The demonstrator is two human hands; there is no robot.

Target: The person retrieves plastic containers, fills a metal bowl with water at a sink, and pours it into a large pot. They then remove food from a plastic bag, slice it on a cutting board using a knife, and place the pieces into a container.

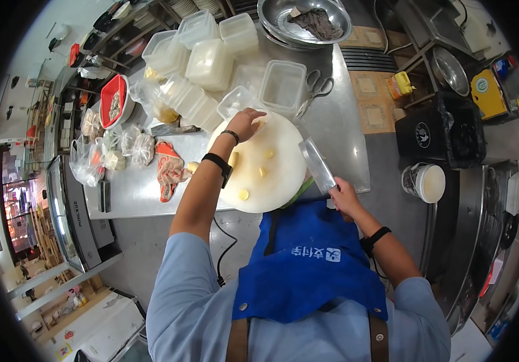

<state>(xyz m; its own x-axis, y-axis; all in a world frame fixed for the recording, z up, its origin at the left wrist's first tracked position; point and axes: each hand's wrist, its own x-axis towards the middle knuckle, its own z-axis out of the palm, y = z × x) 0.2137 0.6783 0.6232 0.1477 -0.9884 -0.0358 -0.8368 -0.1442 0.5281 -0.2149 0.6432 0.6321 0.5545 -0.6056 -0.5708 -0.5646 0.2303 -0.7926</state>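
Observation:
My right hand [345, 199] is closed round the handle of a cleaver [317, 164]. Its broad blade points away from me, over the right edge of a round white cutting board [229, 196]. At the board's far side is my left hand [246, 125], beside a small clear plastic tub [235, 104]; most of its fingers are hidden, so its grip is unclear. Several pale-yellow pieces lie on the board, among them a round slice [244, 195] near the front and a longer chunk [233, 158] by my left forearm. Something green [300, 192] shows at the board's right front edge.
Stacked plastic containers [210, 63] stand behind the board, with scissors [314, 90] to their right. A metal bowl [305, 24] holds a dark cloth. Left are an orange-patterned cloth [169, 172], filled bags [144, 149] and a red basket [113, 99]. A white bucket [431, 183] stands right.

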